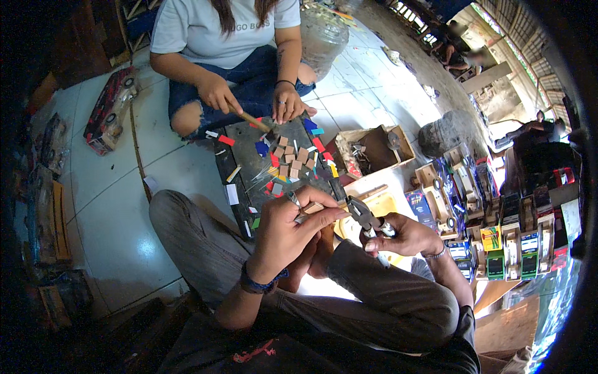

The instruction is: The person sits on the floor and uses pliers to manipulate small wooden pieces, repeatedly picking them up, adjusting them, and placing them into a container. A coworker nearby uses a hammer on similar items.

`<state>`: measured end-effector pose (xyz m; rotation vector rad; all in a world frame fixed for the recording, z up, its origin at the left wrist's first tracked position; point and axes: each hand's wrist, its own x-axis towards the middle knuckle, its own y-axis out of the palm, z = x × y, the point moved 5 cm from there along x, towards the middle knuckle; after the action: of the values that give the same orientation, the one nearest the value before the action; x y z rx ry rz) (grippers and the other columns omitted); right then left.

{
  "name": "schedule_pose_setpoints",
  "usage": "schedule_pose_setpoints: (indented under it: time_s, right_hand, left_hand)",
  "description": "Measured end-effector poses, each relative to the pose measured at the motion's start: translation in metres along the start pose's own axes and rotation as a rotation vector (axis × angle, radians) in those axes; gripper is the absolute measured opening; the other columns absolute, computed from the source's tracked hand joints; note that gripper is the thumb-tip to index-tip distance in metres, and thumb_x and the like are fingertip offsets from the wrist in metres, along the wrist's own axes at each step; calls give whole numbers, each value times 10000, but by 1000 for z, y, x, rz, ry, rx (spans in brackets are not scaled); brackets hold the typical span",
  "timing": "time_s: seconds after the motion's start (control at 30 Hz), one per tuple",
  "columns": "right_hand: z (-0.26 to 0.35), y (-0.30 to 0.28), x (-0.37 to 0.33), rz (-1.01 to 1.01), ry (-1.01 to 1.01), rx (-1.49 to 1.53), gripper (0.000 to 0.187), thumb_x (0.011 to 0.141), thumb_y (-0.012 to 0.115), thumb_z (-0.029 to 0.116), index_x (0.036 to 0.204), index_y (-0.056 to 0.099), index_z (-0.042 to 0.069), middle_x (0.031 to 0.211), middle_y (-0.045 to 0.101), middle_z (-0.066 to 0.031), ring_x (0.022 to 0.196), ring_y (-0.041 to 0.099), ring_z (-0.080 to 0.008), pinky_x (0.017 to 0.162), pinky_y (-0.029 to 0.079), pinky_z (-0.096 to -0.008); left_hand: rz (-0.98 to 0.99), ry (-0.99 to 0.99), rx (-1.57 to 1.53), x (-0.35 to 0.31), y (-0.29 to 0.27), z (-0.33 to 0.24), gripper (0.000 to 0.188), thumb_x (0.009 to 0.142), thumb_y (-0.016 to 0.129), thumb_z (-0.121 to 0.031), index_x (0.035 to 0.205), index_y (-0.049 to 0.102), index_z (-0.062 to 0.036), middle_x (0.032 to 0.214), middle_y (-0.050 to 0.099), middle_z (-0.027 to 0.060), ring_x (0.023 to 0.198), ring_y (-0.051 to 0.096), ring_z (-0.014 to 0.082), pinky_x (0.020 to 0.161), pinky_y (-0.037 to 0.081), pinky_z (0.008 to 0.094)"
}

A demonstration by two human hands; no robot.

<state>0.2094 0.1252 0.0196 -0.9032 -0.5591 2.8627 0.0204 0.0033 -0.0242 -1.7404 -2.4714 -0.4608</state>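
Over the person's lap, the left hand (pixel 288 225) is pinching a small, square-edged wooden block (pixel 313 207), pale tan and plain-faced, while the right hand (pixel 406 235) is gripping metal pliers (pixel 364 217) with white handles, their dark, blunt head coming right up beside the left fingertips. Beyond, similar tan blocks (pixel 290 158) are lying loosely clustered among bright flat chips (pixel 226 141) on the dark worktop (pixel 240 148), and a co-worker's hand (pixel 218 96) is holding a wooden-handled tool (pixel 252 120).

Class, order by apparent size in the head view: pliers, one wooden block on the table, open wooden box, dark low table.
1. Dark low table
2. Open wooden box
3. Pliers
4. One wooden block
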Motion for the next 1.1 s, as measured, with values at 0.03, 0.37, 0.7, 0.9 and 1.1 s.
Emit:
schedule_pose_setpoints:
  time_s: [0.03,0.37,0.7,0.9,1.1]
  right_hand:
    - [-2,1,0,23,17,1,361,977,715,405,896,713,54,755,708,-28,698,634,-120,670,497,-305]
    - [2,-10,9,-161,-52,-144,411,1031,621,424,1114,699,30,957,725,-86,943,649,-164,888,500,-344]
    - [24,-17,3,-454,-1,184,420,945,758,398,1104,732,11,908,728,-33,857,641,-98,791,523,-299]
    - [13,-10,14,-403,90,115,349,950,748,345,1040,739,7,891,732,-35,882,624,-99,856,505,-310]
    - [-45,-14,32,-454,156,161,387,945,731,411,958,735,25,891,707,-53,837,590,-134,804,487,-313]
  left_hand:
    - [7,-11,-3,-1,0,0,114,946,698,32,1046,644,25,1029,725,106,1008,714,155,868,567,260]
    - [-188,163,127,-1,-5,-13,134,861,820,-88,955,736,-44,848,761,73,725,711,114,603,523,265]
    - [-232,321,457,-7,11,-27,236,819,857,-68,1015,726,-51,908,760,83,783,731,149,697,575,290]
    - [-157,359,512,-5,21,-12,229,820,843,-93,1009,714,-79,903,748,101,771,738,223,665,569,338]
    - [106,177,503,11,32,51,277,894,774,-184,1145,693,-98,973,742,142,862,737,317,720,584,402]
